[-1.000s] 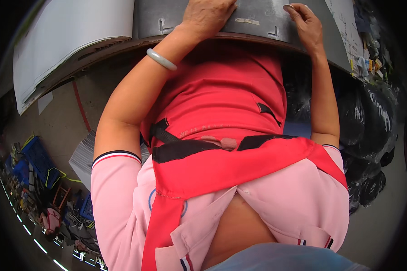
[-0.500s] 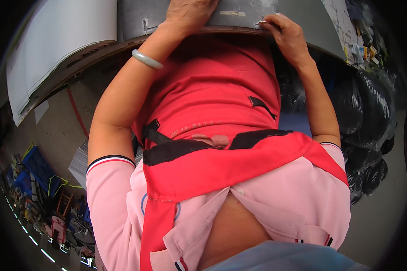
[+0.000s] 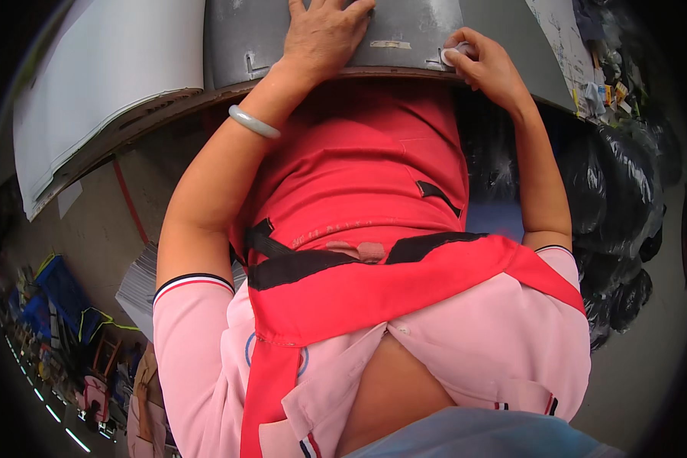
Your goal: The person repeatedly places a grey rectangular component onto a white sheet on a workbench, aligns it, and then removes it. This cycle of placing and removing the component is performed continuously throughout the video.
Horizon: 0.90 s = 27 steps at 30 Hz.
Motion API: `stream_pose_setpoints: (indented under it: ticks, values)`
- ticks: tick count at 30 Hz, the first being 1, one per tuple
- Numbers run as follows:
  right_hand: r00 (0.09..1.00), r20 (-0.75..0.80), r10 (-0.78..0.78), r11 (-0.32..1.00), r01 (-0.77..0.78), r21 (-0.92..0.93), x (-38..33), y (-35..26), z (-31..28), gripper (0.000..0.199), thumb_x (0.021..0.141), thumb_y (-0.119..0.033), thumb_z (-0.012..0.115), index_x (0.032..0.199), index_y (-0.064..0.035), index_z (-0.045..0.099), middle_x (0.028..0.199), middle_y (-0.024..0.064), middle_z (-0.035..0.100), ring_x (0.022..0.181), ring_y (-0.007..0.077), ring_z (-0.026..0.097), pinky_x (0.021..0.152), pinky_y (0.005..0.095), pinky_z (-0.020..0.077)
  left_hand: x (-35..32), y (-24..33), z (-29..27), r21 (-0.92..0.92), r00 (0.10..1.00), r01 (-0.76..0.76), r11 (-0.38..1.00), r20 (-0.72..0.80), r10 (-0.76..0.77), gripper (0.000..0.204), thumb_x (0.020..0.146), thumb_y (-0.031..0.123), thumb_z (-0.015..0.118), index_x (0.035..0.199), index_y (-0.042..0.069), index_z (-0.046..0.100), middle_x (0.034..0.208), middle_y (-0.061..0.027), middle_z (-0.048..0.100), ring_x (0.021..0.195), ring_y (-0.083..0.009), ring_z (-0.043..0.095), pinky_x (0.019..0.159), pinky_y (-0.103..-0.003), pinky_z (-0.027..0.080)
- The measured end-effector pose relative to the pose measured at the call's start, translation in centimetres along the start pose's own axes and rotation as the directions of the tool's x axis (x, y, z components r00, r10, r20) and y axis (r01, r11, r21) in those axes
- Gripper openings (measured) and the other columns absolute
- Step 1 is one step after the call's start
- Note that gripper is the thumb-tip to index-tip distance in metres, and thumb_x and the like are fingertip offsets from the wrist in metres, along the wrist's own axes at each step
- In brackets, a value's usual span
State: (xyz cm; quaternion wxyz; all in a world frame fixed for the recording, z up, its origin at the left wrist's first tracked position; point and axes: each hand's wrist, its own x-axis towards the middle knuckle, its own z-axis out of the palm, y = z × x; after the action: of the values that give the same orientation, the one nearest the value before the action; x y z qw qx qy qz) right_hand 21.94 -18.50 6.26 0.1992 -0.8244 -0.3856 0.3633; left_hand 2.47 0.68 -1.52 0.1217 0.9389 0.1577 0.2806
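My left hand point(image 3: 324, 37) lies with its fingers spread on a dark grey panel point(image 3: 412, 27) at the table's near edge. A pale bangle point(image 3: 253, 121) circles that wrist. At the panel's near right corner, my right hand point(image 3: 490, 67) pinches a small white rounded piece point(image 3: 450, 56) against the surface, beside a dark corner mark. I cannot tell what the piece is. Between the hands, close to the near edge, sits a small pale strip point(image 3: 390, 44). Another corner mark point(image 3: 250, 64) shows on the panel's left, near my left wrist.
A stack of large white sheets point(image 3: 122, 61) lies left of the panel and overhangs the table edge. Black plastic bags point(image 3: 618, 183) stand on the floor at the right. Lower left are blue containers point(image 3: 65, 286) and another person's arm point(image 3: 143, 397).
The panel and both hands sit lower in the picture. My left fingers now show spread out, and the white piece shows in my right hand. Another person has come into view at lower left.
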Motion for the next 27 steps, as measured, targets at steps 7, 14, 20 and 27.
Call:
stream_pose_setpoints:
  ticks: [7,14,20,27]
  values:
    - [0.846,-0.465,-0.260,0.965,0.234,-0.116,10.7,2.0,-3.0,0.023,0.098,-0.025,0.071,0.109,-0.0054,0.072,0.081,-0.0010,0.069,0.071,0.0043,0.060,0.064,0.0222,0.0495,-0.1,-0.2,0.8,0.088,0.994,0.021,0.996,0.108,-0.031,0.037,0.098,0.028,0.062,0.135,0.022,0.063,0.145,-0.0067,0.053,0.142,-0.0308,0.044,0.113,-0.072,0.025]
    - [0.758,-0.439,-0.482,0.872,0.367,-0.323,16.2,-0.6,-3.8,0.015,0.092,-0.012,0.066,0.092,0.0003,0.074,0.092,0.0218,0.072,0.085,0.0365,0.070,0.077,0.0423,0.0535,-0.1,0.0,0.3,0.074,0.988,0.049,0.996,0.142,-0.059,0.037,0.098,0.026,0.063,0.135,0.022,0.063,0.145,-0.0075,0.053,0.142,-0.0322,0.043,0.115,-0.072,0.022]
    - [0.682,-0.398,-0.613,0.771,0.408,-0.488,17.9,0.0,-3.4,0.016,0.092,-0.014,0.067,0.086,0.0006,0.071,0.085,0.0202,0.071,0.083,0.0385,0.069,0.076,0.0437,0.0539,0.0,0.0,0.3,0.039,0.990,0.054,0.998,0.127,-0.059,0.037,0.097,0.025,0.064,0.133,0.021,0.064,0.144,-0.0081,0.054,0.142,-0.0317,0.043,0.115,-0.072,0.021]
    - [0.875,-0.472,-0.111,0.994,0.100,-0.048,16.2,-1.8,-3.8,0.022,0.092,-0.020,0.066,0.099,0.0010,0.067,0.077,0.0149,0.069,0.073,0.0280,0.068,0.071,0.0392,0.0545,-0.3,0.0,0.4,0.029,0.992,0.063,0.998,0.111,-0.065,0.036,0.097,0.025,0.064,0.132,0.021,0.065,0.142,-0.0082,0.055,0.142,-0.0320,0.044,0.115,-0.071,0.021]
